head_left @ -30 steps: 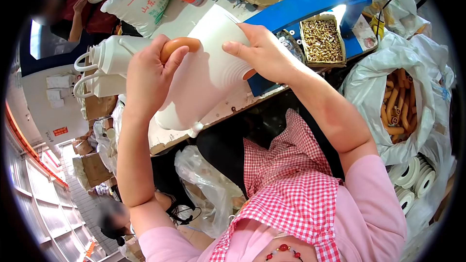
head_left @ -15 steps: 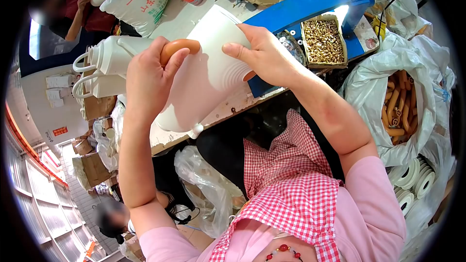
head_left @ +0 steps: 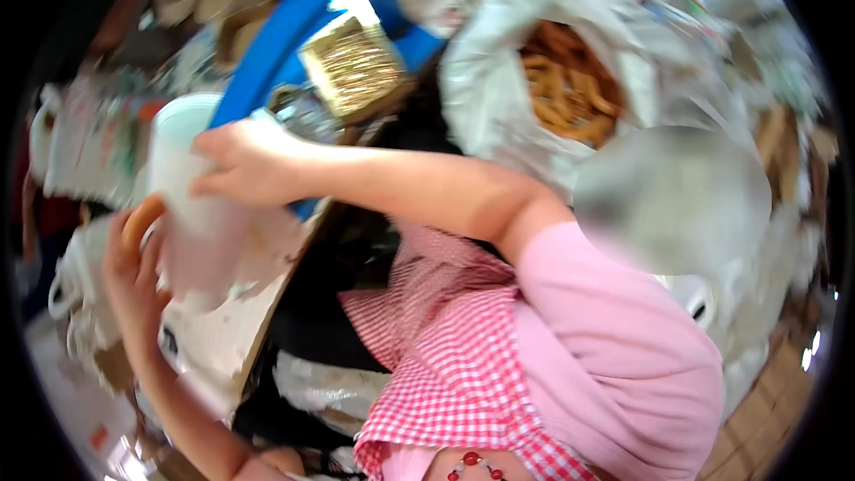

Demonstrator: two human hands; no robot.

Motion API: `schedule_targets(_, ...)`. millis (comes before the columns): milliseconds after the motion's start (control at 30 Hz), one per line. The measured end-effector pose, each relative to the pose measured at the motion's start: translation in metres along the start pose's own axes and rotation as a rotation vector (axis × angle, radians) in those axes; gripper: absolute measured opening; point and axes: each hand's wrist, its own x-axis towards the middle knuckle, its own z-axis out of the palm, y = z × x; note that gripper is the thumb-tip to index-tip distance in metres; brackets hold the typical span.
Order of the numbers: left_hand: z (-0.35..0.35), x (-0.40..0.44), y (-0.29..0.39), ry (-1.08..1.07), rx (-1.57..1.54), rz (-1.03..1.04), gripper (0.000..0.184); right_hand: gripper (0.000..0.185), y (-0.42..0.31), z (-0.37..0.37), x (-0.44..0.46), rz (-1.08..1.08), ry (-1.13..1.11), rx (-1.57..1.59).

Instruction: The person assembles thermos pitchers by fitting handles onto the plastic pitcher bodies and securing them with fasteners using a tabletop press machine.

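A white plastic container, blurred by motion, is held between my two hands above the workbench. My left hand is closed round the orange-brown curved handle at the container's left side. With its fingers against the upper right side of the container, my right hand grips the wall near the open rim. The container's rim points up and away from me.
Behind my right hand stands a blue machine arm beside a box of brass-coloured fasteners. A white sack holds orange-brown handles. White containers are at the left. A blurred grey round shape lies at the right.
The view has swung to the right, so the bench and sack appear further left. The container has turned more upright, with both hands still on it. Its surroundings are now blurred.
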Motion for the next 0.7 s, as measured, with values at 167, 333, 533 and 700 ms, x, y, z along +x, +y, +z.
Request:
schedule_targets(167, -0.018, -0.042, -0.018, 0.081, 0.223, -0.263, 0.033, 0.030, 0.019, -0.055, -0.087, -0.268, 0.434, -0.027)
schedule_targets(333, -0.038, -0.131, -0.039, 0.095, 0.140, -0.510, 0.043, 0.028, 0.041, -0.214, -0.259, -0.140, 1.108, -0.433)
schedule_targets(533, 0.071, -0.177, 0.085, 0.236, -0.538, -0.455, 0.040, 0.059, 0.237, -0.402, -0.629, 1.009, 1.384, -0.996)
schedule_targets(700, 0.164, -0.154, 0.067, 0.022, -0.925, -0.460, 0.026, 0.037, 0.254, -0.352, -0.690, 1.185, 1.598, 0.539)
